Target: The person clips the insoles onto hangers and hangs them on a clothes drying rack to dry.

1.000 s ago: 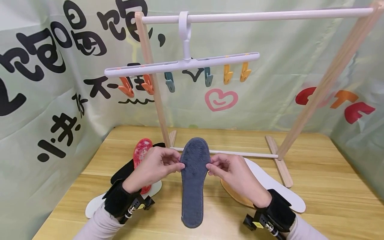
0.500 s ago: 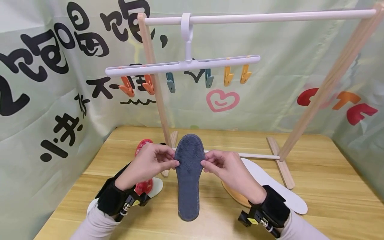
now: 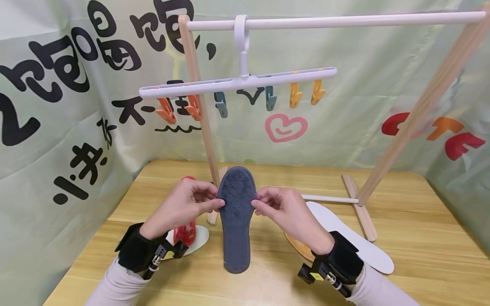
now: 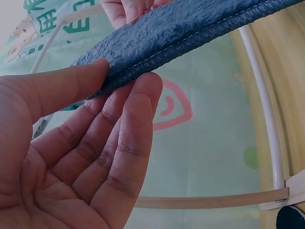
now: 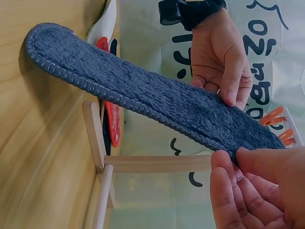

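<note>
A dark blue-grey fuzzy insole (image 3: pixel 236 221) is held upright above the table, its wide end at the top. My left hand (image 3: pixel 187 204) pinches its left edge between thumb and fingers; my right hand (image 3: pixel 285 208) pinches the right edge at about the same height. Stitching along the insole's rim (image 5: pixel 128 109) shows in the right wrist view. Beyond it hangs a white hanger (image 3: pixel 245 80) carrying orange clips (image 3: pixel 194 108), blue-green clips (image 3: pixel 271 100) and yellow clips (image 3: pixel 295 95), none of them touching the insole.
The hanger hooks over the white rail (image 3: pixel 344 19) of a wooden rack (image 3: pixel 417 110). A red insole (image 3: pixel 185 233) lies over a white one (image 3: pixel 200 238) at left, partly behind my left arm. At right, a white insole (image 3: pixel 367 250) overlaps a tan one (image 3: pixel 296 246).
Both hands have raised the insole slightly and shifted it left in the head view, keeping the same pinch. The hanger and its clips stay on the rail.
</note>
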Tool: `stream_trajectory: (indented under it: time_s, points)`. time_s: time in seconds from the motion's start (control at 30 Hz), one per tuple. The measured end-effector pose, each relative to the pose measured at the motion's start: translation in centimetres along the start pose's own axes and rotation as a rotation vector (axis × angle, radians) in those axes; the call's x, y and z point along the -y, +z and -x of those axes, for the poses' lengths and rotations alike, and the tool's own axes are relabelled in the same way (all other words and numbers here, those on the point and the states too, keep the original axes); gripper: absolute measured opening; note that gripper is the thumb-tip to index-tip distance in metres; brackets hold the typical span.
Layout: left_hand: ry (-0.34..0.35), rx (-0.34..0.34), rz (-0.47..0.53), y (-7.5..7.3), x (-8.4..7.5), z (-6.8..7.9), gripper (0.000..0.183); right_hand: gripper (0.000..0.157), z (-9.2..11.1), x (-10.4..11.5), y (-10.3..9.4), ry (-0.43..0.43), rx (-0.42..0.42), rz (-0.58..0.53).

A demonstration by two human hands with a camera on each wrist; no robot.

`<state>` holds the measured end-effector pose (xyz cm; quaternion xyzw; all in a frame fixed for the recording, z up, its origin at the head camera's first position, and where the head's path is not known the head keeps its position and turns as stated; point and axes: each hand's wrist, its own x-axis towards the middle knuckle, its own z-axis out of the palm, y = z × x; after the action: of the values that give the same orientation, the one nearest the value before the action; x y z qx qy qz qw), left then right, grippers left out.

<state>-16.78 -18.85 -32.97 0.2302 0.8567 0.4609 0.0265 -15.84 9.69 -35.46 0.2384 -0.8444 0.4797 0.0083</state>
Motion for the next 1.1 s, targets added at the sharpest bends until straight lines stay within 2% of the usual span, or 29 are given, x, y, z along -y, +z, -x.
stream_trajectory:
  time_s: [0.2,0.53,0.8,1.1]
  points:
    - [-0.002,-0.017,-0.002,-0.3,-0.1,0.1,0.007,0.012,-0.5,0.3,0.1,-0.020,-0.014,0.016]
    - [-0.062,-0.043,-0.019,-1.1,0.0,0.5,0.010,0.012,-1.5,0.9,0.4,-0.037,-0.007,-0.003]
    - [-0.060,-0.045,-0.029,-1.7,0.1,0.5,0.011,0.012,-2.0,1.2,0.5,-0.038,-0.007,0.004]
    - [-0.054,-0.045,-0.049,-2.2,0.4,0.4,0.004,0.012,-2.5,1.5,0.6,-0.052,-0.012,0.016]
